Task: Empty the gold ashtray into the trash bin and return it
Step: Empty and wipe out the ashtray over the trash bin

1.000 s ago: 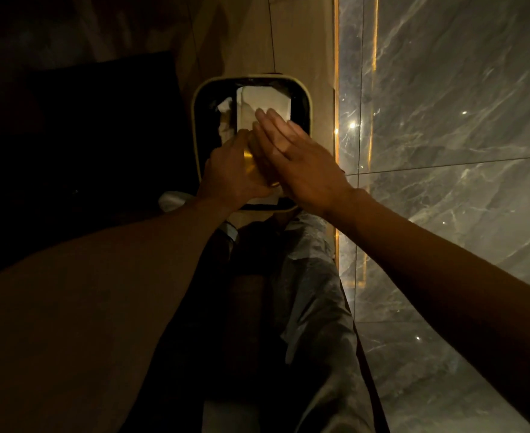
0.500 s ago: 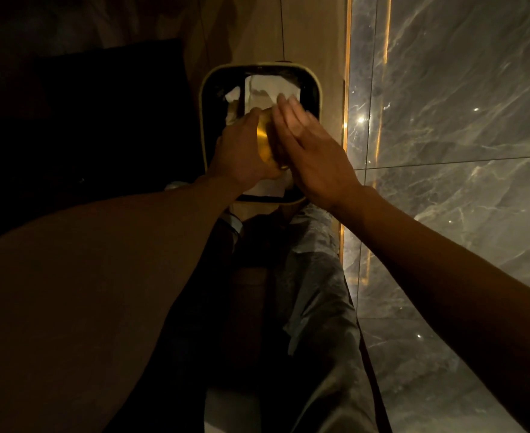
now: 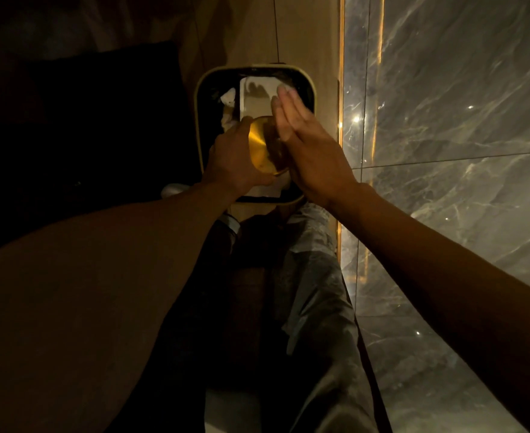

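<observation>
The round gold ashtray [image 3: 259,144] is tipped on its side over the trash bin [image 3: 198,126], its shiny underside facing me. My left hand [image 3: 234,157] grips its left edge. My right hand [image 3: 307,142] is flat with fingers straight, its palm close against the ashtray's right side. The bin is dark with a pale rounded rim and holds white paper [image 3: 254,98]. The inside of the ashtray is hidden from me.
A grey marble wall [image 3: 445,151] with a lit gold strip [image 3: 340,135] rises right of the bin. Dark furniture [image 3: 101,120] fills the left. My trouser legs [image 3: 313,292] stand just below the bin on the wooden floor [image 3: 304,32].
The ashtray has turned further so more of its gold underside shows. My right hand's fingers have lifted and straightened beside it. Both hands stay over the bin.
</observation>
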A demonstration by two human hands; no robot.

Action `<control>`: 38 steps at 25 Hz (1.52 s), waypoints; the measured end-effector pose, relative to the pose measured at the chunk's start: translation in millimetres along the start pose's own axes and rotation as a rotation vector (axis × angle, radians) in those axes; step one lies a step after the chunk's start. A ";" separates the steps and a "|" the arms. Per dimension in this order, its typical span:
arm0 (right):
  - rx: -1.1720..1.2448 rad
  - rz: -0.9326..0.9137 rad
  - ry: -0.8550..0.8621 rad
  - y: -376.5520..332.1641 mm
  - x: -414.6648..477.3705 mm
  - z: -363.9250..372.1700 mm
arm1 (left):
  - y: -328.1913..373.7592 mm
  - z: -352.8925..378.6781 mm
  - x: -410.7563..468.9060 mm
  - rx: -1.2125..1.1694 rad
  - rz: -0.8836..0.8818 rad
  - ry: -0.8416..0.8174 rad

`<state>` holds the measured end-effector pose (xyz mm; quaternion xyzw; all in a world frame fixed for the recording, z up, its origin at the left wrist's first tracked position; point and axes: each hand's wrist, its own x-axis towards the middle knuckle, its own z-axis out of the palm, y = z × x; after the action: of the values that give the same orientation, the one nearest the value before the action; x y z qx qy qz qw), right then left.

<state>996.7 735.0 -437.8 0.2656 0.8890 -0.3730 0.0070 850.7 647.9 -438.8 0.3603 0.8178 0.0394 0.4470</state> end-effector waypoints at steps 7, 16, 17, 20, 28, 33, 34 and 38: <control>-0.025 -0.076 -0.164 5.7 -4.2 10.4 | 9.2 -0.5 1.5 -0.042 0.031 0.027; -0.060 -0.017 -0.081 -0.5 -3.2 14.2 | 3.5 -0.5 -0.2 -0.059 -0.004 0.046; -0.057 -0.016 -0.121 -0.4 -3.6 16.9 | 3.9 -0.2 -0.3 -0.064 0.007 0.054; -0.076 -0.013 -0.170 -0.6 -3.3 14.1 | 4.0 2.5 -1.9 -0.090 0.004 0.068; -0.029 -0.059 -0.157 7.1 -7.1 14.7 | 2.9 -1.6 1.3 -0.035 0.008 0.039; -0.017 -0.061 -0.177 5.4 -5.3 16.9 | 2.8 -1.6 -0.1 -0.016 -0.002 0.031; -0.011 -0.052 -0.169 5.2 -7.2 15.7 | 2.5 -0.7 -1.0 -0.027 -0.005 0.036; -0.037 -0.014 -0.112 6.4 -8.8 14.2 | 4.6 -2.3 -1.3 -0.032 0.007 0.040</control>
<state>1004.7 725.1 -450.4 0.2379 0.8958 -0.3708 0.0591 852.0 651.1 -434.7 0.3551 0.8244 0.0614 0.4364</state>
